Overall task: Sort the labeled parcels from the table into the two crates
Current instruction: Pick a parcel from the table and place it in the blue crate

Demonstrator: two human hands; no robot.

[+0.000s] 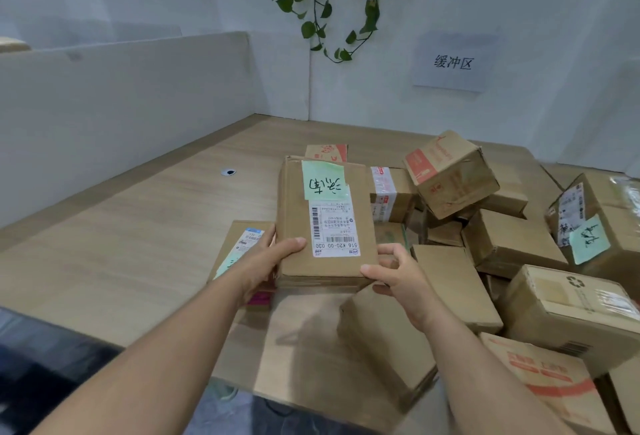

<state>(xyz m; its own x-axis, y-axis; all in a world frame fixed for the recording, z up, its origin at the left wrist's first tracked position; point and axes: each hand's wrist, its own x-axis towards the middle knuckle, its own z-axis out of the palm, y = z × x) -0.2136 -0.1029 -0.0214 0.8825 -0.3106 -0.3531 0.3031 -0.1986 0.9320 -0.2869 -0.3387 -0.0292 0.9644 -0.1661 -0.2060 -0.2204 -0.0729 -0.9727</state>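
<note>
Both hands hold one flat cardboard parcel (325, 223) above the wooden worktop (138, 226), in front of the person. The left hand (266, 261) is in a closed grip on the parcel's near-left corner, thumb lying across the top face and the other fingers hidden beneath. The right hand (398, 278) is in a closed grip on the near-right corner, thumb on the top edge and fingers curled under the side. The parcel's top face carries a green handwritten note (323, 185) at its far end and a white shipping label (334, 230) with barcodes nearer the hands; both read upside down from this view. Directly below and to the left lies another flat parcel (239, 247) with a pale label, partly covered by the left wrist. A large plain carton (311, 348) rests at the near worktop edge under the forearms. To the right, a loose heap of cardboard boxes covers the worktop, including a tilted box with red print (450, 174) on top of others, a box bearing a second green note (588, 238), and a box with a recycling mark (575, 306). A paper sign (453, 62) with printed characters hangs on the white wall, below a trailing plant (325, 1). No crate is in view.
</note>
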